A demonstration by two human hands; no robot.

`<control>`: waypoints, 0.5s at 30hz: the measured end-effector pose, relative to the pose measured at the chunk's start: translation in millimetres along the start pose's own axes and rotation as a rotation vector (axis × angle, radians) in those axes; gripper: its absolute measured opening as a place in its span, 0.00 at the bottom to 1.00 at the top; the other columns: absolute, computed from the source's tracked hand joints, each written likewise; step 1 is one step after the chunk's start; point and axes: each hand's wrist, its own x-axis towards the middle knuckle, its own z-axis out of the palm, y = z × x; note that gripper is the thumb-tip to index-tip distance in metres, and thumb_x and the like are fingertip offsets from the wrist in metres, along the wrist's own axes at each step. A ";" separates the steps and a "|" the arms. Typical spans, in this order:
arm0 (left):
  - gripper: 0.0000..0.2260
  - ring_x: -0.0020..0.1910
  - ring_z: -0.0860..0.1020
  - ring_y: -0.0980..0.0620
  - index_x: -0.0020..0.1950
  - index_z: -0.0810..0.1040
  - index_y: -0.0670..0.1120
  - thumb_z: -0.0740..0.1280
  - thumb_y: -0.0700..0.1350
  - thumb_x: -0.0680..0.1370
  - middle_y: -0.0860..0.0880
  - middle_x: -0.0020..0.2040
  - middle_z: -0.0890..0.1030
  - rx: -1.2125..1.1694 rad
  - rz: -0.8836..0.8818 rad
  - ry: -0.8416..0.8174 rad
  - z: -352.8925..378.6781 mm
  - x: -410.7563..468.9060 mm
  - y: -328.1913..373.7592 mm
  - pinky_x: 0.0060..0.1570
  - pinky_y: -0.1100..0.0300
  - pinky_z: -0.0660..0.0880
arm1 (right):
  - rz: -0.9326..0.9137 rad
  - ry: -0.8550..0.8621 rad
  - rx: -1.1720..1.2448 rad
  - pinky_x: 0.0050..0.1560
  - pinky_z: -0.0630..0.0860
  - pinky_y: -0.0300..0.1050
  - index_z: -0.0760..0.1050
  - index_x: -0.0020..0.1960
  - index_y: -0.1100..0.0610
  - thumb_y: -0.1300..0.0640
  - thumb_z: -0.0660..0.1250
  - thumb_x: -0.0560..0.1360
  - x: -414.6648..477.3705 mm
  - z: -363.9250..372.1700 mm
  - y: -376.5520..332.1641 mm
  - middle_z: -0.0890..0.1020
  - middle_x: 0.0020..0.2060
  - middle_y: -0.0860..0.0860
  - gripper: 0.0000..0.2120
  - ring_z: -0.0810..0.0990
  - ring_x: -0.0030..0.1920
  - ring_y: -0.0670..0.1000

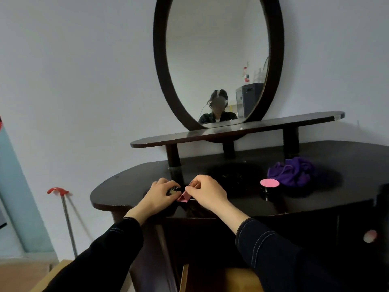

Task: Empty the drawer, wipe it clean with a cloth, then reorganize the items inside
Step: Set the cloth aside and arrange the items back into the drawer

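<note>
Right hand [207, 191]: fingers pinching pink clip [183, 197] on dresser top [117, 192] | left hand [162, 193]: closed over small clips [173, 190], touching | clip between hands, nearer right

Dim, soft indoor light; glossy dark tabletop [336, 199] shows faint reflections, and wide-angle distortion bends the edges.

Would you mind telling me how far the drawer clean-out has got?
Emptying looks underway: a pink-lidded jar and a purple cloth sit on the dresser top. In hand now: the left hand covers binder clips and the right hand pinches a pink clip. Wiping and reorganizing appear still ahead; the drawer interior is barely visible.
</note>
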 end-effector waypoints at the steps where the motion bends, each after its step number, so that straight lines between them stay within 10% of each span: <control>1: 0.13 0.64 0.69 0.45 0.65 0.77 0.54 0.65 0.53 0.80 0.48 0.62 0.72 0.007 -0.004 0.001 0.4 -0.1 0.5 0.68 0.48 0.69 | 0.025 0.028 0.018 0.42 0.79 0.46 0.77 0.44 0.47 0.46 0.66 0.76 1.1 -1.7 2.4 0.79 0.41 0.41 0.06 0.80 0.43 0.46; 8: 0.10 0.65 0.67 0.42 0.63 0.76 0.50 0.61 0.48 0.83 0.46 0.62 0.71 0.040 0.050 -0.007 11.0 3.0 20.8 0.66 0.50 0.67 | -0.038 -0.106 0.065 0.46 0.74 0.44 0.72 0.59 0.40 0.34 0.64 0.72 2.9 -15.8 6.7 0.77 0.51 0.41 0.19 0.77 0.49 0.43; 15: 0.11 0.61 0.73 0.49 0.64 0.76 0.50 0.65 0.47 0.82 0.49 0.61 0.74 -0.072 0.156 -0.004 11.2 -9.1 46.1 0.64 0.53 0.72 | 0.065 0.079 -0.067 0.45 0.74 0.46 0.76 0.48 0.45 0.46 0.67 0.76 7.0 -23.6 17.3 0.79 0.46 0.41 0.04 0.80 0.49 0.48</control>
